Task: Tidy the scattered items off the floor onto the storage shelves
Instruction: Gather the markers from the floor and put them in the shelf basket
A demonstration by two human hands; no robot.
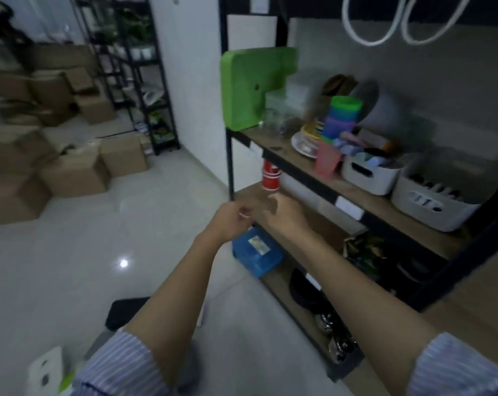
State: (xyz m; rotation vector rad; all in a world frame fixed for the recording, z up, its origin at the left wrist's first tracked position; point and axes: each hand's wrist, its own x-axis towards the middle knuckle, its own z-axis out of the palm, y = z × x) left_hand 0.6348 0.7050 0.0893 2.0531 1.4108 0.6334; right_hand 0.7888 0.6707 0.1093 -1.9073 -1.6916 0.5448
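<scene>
- We reach both arms out in front of the storage shelves [322, 182], the hands close together just before the front edge of the middle board.
- Our left hand [230, 221] has its fingers curled inward; something small and pale shows at the fingertips, but the blur keeps us from telling whether they pinch it.
- Our right hand [282, 214] sits just beside the left, its fingers loosely bent; whether they hold anything we cannot tell.
- A stack of red cups [270, 176] stands on the middle board, just above and behind our right hand, not touching it.
- A blue packet [256, 254] lies on a lower board, below our two wrists.
- On the upper board a green plastic piece [250, 87] stands upright at the left end, with a stack of coloured cups [342, 117], a pink cup [327, 160] and two white baskets [370, 174] further right.
- On the tiled floor [128, 238] a dark flat object [125, 312] lies near our left forearm, and a white item [45, 370] lies at the lower left corner.
- Cardboard boxes [76, 172] are piled on the floor well apart, to the left.
</scene>
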